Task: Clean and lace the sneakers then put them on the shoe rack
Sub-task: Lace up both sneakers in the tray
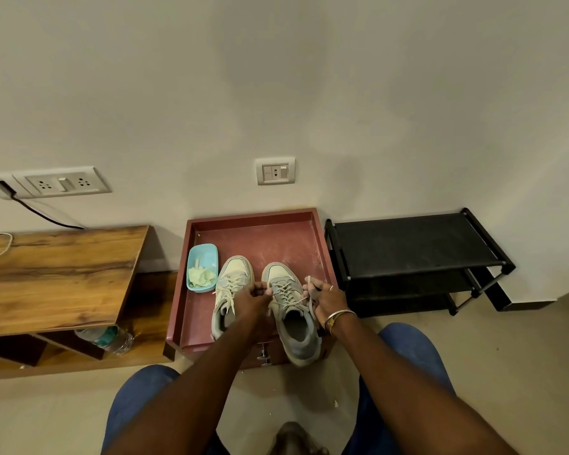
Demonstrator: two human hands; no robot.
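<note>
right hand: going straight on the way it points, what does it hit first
Likely the toe of the sneaker being laced: the right hand, pinching a lace, points forward-left across it. Height is unclear; it might pass over onto the red tray.

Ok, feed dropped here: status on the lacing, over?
Left hand and right hand each pinch a lace end over right sneaker. Left sneaker beside it, laces in. Rack right of tray, nothing between.

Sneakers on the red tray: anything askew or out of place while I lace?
Yes. The sneaker being laced sticks out heel-first past the front edge of the red tray, while the other sneaker sits inside it. The left hand and right hand each pinch the lace. Nothing spilled or damaged shows.
</note>
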